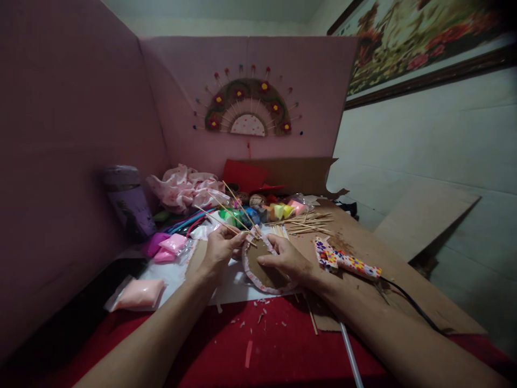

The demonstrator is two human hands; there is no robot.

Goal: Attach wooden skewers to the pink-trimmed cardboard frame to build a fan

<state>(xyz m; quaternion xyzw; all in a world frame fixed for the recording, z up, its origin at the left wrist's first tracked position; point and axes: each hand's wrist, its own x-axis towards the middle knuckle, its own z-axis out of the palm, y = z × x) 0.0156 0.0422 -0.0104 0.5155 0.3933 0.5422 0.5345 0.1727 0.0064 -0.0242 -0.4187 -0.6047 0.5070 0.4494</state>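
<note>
Before me is a rounded cardboard piece (262, 264) edged with pink-and-white patterned cloth. My right hand (287, 260) grips it from the right, thumb lying on the bare cardboard. My left hand (224, 249) is at the piece's upper left edge, its fingers pinching a thin wooden stick (212, 215) whose end lies over the cardboard. Two more sticks (237, 200) slant up and left from the top edge. Close to my right forearm lies a glue gun (347, 261) wrapped in flowered cloth, a clear glue stick (349, 353) coming out of it.
Loose wooden sticks (311, 222) lie behind my right hand. Bags of coloured clay (141, 293) and crumpled pink cloth (181, 188) are on the left, near a purple bottle (129, 202). A decorated half-round fan (248, 105) hangs on the pink panel. Scraps dot the red tablecloth (226, 350).
</note>
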